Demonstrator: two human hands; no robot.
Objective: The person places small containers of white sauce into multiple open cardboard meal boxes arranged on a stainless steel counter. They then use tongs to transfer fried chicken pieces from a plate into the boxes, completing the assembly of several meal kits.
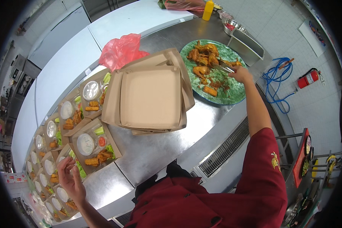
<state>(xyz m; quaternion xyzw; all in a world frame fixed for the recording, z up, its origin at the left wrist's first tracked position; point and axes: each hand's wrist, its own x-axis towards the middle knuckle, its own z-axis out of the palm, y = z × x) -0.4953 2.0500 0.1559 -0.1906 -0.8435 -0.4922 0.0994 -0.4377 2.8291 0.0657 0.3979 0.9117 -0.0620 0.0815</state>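
Observation:
My right hand (239, 75) is closed around metal tongs (226, 68), whose tips reach among the browned chicken pieces (202, 57) on a large round green plate (220, 98). A single golden fried stick (210, 91) lies near that plate's lower edge. On the other side, my left hand (71, 180) is held with its fingers apart and nothing in it, over the rows of filled cardboard boxes. The nearest filled box (116, 146) contains a lidded white tub (86, 144), a small red sauce cup (102, 142), greens and fried chicken. Between my hands stands a stack of empty brown boxes (151, 97).
A crumpled pink plastic bag (121, 51) lies behind the stack. Beyond the plate are a steel rectangular pan (249, 45), steel bowls (235, 27) and a yellow squeeze bottle (208, 10). To the right, a blue hose (277, 81) and fire extinguisher (308, 79) are at the wall.

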